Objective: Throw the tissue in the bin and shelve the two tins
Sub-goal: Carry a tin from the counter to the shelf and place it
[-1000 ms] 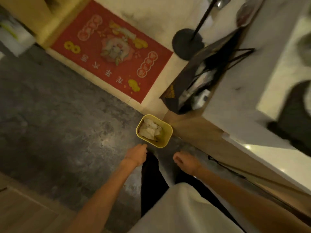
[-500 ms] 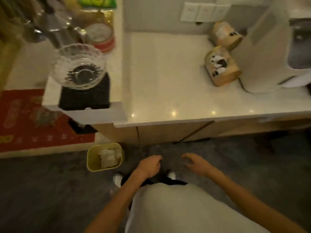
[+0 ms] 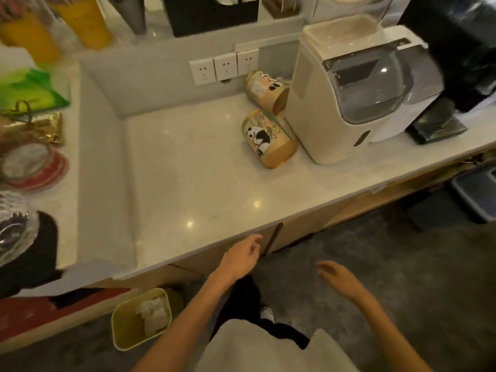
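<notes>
Two tan tins with panda pictures lie on their sides on the white counter [image 3: 193, 183]: the nearer tin [image 3: 268, 139] and the farther tin [image 3: 267, 91], both against a cream appliance. A small yellow bin [image 3: 126, 334] stands on the floor at lower left with white tissue [image 3: 153, 314] inside. My left hand [image 3: 240, 257] hovers at the counter's front edge, fingers loosely apart, holding nothing. My right hand [image 3: 339, 277] hangs over the floor, open and holding nothing.
A cream appliance [image 3: 346, 89] with a clear hood stands right of the tins, a black device [image 3: 461, 49] beyond it. Wall sockets [image 3: 224, 67] sit behind. A raised ledge on the left carries a glass bowl [image 3: 13, 232], jars and packets. A grey bin [image 3: 475, 194] sits under the counter at right.
The view has swung up from the floor and bin to the counter with the tins. Both hands have risen toward the counter edge and stay without anything in them.
</notes>
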Tool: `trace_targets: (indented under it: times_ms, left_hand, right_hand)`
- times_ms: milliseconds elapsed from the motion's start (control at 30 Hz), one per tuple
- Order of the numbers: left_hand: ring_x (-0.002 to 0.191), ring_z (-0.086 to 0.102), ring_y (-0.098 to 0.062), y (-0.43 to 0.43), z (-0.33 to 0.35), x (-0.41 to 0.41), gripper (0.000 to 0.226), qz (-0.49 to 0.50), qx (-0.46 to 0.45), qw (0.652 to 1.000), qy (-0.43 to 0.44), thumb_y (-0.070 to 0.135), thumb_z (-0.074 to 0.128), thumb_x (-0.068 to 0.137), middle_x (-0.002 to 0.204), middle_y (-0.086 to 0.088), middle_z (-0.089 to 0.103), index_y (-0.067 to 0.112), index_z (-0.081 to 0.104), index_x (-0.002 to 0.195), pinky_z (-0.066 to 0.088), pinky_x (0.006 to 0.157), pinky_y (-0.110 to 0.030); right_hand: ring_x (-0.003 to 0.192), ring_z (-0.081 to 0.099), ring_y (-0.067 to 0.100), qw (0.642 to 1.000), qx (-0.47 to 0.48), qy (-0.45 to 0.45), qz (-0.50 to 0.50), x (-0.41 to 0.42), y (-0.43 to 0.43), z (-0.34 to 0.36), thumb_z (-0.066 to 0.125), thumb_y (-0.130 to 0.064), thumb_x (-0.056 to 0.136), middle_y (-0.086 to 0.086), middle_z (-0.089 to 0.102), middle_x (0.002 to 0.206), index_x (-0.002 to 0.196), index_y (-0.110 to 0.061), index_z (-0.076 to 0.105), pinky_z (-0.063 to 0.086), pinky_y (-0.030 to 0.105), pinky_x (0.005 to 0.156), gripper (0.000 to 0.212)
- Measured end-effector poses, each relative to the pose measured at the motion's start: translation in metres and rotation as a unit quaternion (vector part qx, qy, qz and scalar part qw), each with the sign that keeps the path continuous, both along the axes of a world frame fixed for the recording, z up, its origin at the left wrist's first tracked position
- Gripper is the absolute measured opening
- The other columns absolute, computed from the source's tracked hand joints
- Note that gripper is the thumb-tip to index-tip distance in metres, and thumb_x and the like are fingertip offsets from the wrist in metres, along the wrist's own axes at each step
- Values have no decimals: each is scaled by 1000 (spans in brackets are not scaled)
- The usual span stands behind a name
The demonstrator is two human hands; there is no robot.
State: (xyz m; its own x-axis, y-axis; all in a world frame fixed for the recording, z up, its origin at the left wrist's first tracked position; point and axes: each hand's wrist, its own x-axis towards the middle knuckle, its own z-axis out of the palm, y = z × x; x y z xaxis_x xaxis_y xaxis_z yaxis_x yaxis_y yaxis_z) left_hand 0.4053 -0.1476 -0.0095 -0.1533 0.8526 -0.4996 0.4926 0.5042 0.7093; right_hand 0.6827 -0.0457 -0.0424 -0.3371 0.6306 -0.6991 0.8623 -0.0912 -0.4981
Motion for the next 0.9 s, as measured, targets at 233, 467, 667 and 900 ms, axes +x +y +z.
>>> trace_targets:
  times_ms: [233, 467, 667, 900]
  left_hand:
    - [107, 63, -27, 85, 3, -55, 36, 140, 2, 988, -65, 24, 46, 103, 127, -10, 60, 24, 48, 139, 52, 96, -39]
    - [93, 61, -22, 177, 15, -95, 34, 247, 2, 959, -138, 20, 45, 101, 124, -14, 61, 14, 50, 134, 48, 77, -29]
    - [92, 57, -22, 223, 20, -96, 32, 354, -23, 914, -195, 28, 45, 103, 117, -8, 58, 15, 49, 132, 48, 78, -34]
    - [112, 58, -24, 256, 17, -60, 41, 474, -25, 837, -272, 45, 39, 103, 131, -9, 57, 21, 47, 135, 52, 97, -43]
  right_hand:
    - [115, 60, 18, 986, 73, 145, -22, -92, 102, 38, 56, -18, 99, 4, 66, 123, 121, -15, 66, 49, 28, 93, 25]
    - [107, 59, 14, 962, 158, 210, -71, -166, 228, 84, 53, -26, 100, 5, 68, 119, 126, -13, 65, 42, 26, 90, 31]
    - [89, 57, 2, 971, 67, 222, -61, -213, 292, 73, 48, -32, 101, 11, 61, 127, 136, -6, 53, 42, 2, 71, 44]
    - [116, 61, 24, 967, -92, 237, 13, -246, 320, 39, 48, -81, 74, 5, 63, 128, 137, -15, 50, 55, 36, 94, 91]
